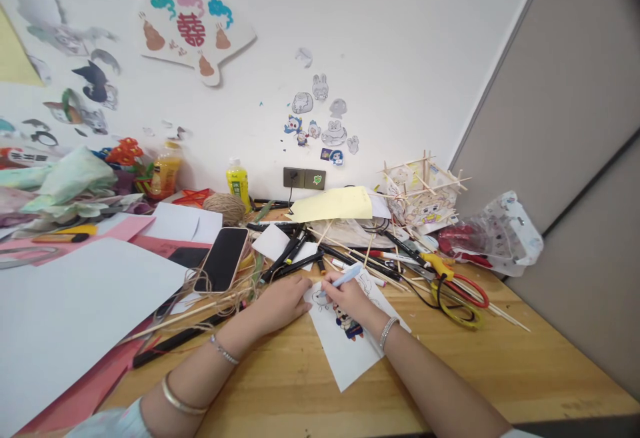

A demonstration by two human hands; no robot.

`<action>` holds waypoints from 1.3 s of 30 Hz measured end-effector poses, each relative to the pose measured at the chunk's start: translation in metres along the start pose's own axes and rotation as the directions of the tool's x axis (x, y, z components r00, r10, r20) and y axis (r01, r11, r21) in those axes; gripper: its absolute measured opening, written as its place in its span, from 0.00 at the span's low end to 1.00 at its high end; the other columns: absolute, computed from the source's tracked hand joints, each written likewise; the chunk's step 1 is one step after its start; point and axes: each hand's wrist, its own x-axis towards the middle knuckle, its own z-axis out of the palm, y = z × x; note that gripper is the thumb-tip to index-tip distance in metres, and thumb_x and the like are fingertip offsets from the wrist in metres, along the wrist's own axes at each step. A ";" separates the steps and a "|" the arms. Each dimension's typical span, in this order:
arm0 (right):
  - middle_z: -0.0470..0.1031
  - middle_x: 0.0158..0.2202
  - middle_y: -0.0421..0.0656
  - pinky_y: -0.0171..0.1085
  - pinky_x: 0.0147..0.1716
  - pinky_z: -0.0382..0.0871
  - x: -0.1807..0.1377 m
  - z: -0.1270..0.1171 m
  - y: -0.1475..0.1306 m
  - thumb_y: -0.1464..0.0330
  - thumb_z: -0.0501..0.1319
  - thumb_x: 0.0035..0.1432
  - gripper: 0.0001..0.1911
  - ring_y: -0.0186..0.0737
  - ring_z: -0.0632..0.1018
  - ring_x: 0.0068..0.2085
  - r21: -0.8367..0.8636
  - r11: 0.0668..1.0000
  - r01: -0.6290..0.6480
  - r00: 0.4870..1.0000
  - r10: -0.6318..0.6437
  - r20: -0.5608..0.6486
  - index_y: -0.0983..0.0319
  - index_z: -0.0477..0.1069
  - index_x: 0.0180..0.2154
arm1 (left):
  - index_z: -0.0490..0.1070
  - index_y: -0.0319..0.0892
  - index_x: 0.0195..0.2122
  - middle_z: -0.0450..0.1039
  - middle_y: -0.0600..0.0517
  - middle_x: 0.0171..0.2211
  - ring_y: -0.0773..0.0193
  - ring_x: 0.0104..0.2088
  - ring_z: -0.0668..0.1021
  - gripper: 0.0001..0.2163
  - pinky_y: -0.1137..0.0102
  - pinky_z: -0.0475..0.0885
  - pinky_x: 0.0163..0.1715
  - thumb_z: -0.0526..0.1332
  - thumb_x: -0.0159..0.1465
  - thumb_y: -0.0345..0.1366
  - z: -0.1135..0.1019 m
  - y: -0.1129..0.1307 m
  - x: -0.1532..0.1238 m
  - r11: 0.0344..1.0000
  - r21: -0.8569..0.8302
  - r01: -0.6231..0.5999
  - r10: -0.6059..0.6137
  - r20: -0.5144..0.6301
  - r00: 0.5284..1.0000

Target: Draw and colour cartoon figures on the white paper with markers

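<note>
My right hand [351, 301] grips a light blue pen [349, 274], its lower end over a sheet of white paper [343, 365]. On the sheet are a coloured cartoon figure [349, 326] and pale outline drawings, partly covered by my right hand and wrist. My left hand [286, 301] rests on the table with its fingertips at the sheet's upper left edge. Its fingers lie fairly flat and hold nothing that I can see. Several black markers [295, 251] lie just beyond both hands.
A phone [223, 259] lies among twine and sticks on the left, near a large white sheet [95, 318]. Scissors with red and yellow handles [463, 291] lie right. Behind stand a drink bottle [238, 183], a twine ball [225, 208] and a stick frame [425, 195] before the wall.
</note>
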 end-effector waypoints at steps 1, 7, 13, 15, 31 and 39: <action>0.65 0.20 0.35 0.32 0.26 0.60 0.000 0.000 0.000 0.69 0.54 0.58 0.10 0.33 0.67 0.24 -0.005 1.000 0.001 1.000 -0.001 0.001 0.60 0.64 0.24 | 0.66 0.41 0.41 0.72 0.45 0.39 0.54 0.41 0.74 0.07 0.66 0.68 0.39 0.55 0.63 0.35 0.000 0.000 0.000 1.000 -0.002 0.001 -0.001 -0.001 1.000; 0.66 0.20 0.34 0.31 0.25 0.60 0.000 0.001 0.002 0.69 0.54 0.59 0.09 0.33 0.68 0.24 -0.023 1.000 0.001 1.000 -0.001 0.025 0.60 0.66 0.25 | 0.66 0.41 0.40 0.71 0.46 0.39 0.54 0.41 0.74 0.07 0.65 0.68 0.39 0.55 0.63 0.36 0.001 -0.002 0.001 1.000 -0.010 -0.001 0.001 -0.004 1.000; 0.67 0.21 0.35 0.31 0.25 0.61 0.000 0.000 0.004 0.69 0.55 0.59 0.09 0.33 0.68 0.24 -0.031 0.999 0.004 0.999 -0.003 0.038 0.60 0.66 0.26 | 0.66 0.41 0.40 0.71 0.45 0.39 0.54 0.41 0.74 0.07 0.65 0.68 0.39 0.54 0.63 0.36 0.003 -0.003 0.001 1.000 -0.010 -0.002 0.002 -0.006 1.000; 0.67 0.21 0.35 0.31 0.25 0.61 0.000 0.000 0.004 0.69 0.55 0.59 0.10 0.33 0.68 0.24 -0.033 0.999 0.006 0.999 -0.004 0.040 0.60 0.66 0.26 | 0.66 0.42 0.40 0.71 0.46 0.39 0.54 0.41 0.74 0.07 0.65 0.68 0.39 0.55 0.63 0.36 0.003 -0.003 0.001 1.000 -0.008 -0.001 0.001 -0.005 1.000; 0.67 0.21 0.35 0.31 0.25 0.60 0.000 0.000 0.005 0.69 0.54 0.59 0.10 0.33 0.68 0.24 -0.040 0.999 0.004 0.999 -0.002 0.042 0.60 0.66 0.26 | 0.66 0.41 0.40 0.71 0.45 0.39 0.54 0.41 0.74 0.07 0.65 0.68 0.40 0.55 0.63 0.36 0.002 -0.002 0.002 1.000 -0.006 0.002 -0.002 0.005 1.000; 0.66 0.20 0.35 0.31 0.25 0.61 0.001 0.000 0.007 0.70 0.53 0.59 0.11 0.33 0.68 0.24 -0.039 0.999 0.006 1.000 -0.005 0.021 0.60 0.64 0.24 | 0.66 0.41 0.41 0.71 0.46 0.39 0.54 0.41 0.74 0.08 0.65 0.68 0.39 0.55 0.62 0.36 0.001 -0.001 0.001 1.000 -0.017 0.007 -0.007 -0.003 1.000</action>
